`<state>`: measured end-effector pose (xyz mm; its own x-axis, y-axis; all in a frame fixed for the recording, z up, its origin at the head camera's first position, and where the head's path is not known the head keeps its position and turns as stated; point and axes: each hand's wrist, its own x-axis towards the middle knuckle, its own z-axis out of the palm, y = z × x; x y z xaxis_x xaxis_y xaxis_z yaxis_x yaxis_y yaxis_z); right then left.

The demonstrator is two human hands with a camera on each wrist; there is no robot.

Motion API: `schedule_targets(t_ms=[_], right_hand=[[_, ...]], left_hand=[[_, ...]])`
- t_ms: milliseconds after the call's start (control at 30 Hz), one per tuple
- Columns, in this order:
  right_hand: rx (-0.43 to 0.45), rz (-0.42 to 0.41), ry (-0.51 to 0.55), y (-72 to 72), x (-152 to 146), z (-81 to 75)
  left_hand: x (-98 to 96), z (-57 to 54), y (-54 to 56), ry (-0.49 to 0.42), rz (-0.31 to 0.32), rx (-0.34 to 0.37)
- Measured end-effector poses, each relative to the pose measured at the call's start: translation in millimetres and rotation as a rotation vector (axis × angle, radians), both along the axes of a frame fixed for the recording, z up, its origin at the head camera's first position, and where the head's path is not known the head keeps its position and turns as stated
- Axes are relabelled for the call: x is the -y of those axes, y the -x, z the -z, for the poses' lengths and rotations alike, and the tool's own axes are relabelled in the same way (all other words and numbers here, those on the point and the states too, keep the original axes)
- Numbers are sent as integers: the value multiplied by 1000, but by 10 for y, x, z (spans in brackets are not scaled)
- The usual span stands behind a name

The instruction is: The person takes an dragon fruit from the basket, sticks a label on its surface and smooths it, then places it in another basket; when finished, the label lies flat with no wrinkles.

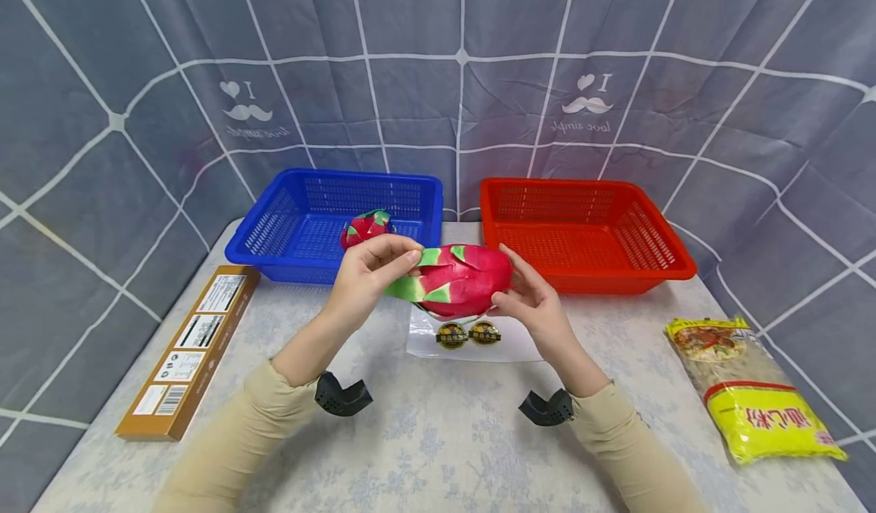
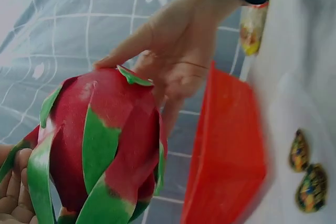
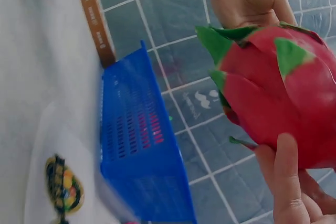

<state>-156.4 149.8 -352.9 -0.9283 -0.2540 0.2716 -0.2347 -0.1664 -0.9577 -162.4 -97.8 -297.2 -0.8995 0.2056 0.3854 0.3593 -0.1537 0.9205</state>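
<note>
A red dragon fruit [image 1: 465, 279] with green scales is held up between both hands, above the table. My left hand [image 1: 375, 270] pinches the green leafy tips at its left end, thumb and forefinger together. At the other end my right hand [image 1: 530, 299] grips the rounded side, with the thumb low and fingers behind. In the left wrist view the dragon fruit [image 2: 110, 135] shows its green scales close up. The right wrist view has the fruit [image 3: 278, 87] with fingertips against its lower side. Under it lies a white sheet [image 1: 506, 348] with two dark round stickers [image 1: 452, 336].
A blue basket [image 1: 287, 271] holding a second dragon fruit [image 1: 367, 226] stands behind on the left; a red basket [image 1: 602, 281] stands at the right. A long brown box [image 1: 188, 353] lies far left. A yellow-labelled food bag [image 1: 760, 395] lies far right.
</note>
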Motion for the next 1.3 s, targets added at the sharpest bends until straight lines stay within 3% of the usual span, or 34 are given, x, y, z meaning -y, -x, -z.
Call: schedule_targets(t_ms=[233,500,633,833,933,1067,1300], right_hand=[[34,-46,-74,-180,-193,127],[118,-130,-198,-323,-285,435],[142,-209,-290,-354,-325,582],[176,-268,-420,-343,-374,725],[191,-279,-454,-331,-386,729],[193,-283,-486,-326,-404,695],[163,-325,-574,-284,-485,659]], left_hand=[[-45,207,-144,110,79,82],[-37,657,-233,191,256,70],[-40,837,-277,233,294,128],[-47,1017,-316,329,309,205],[-42,1067,-322,424,267,179],[-32,1104,-313,539,199,72],[-55,1143,-293,576,271,14]])
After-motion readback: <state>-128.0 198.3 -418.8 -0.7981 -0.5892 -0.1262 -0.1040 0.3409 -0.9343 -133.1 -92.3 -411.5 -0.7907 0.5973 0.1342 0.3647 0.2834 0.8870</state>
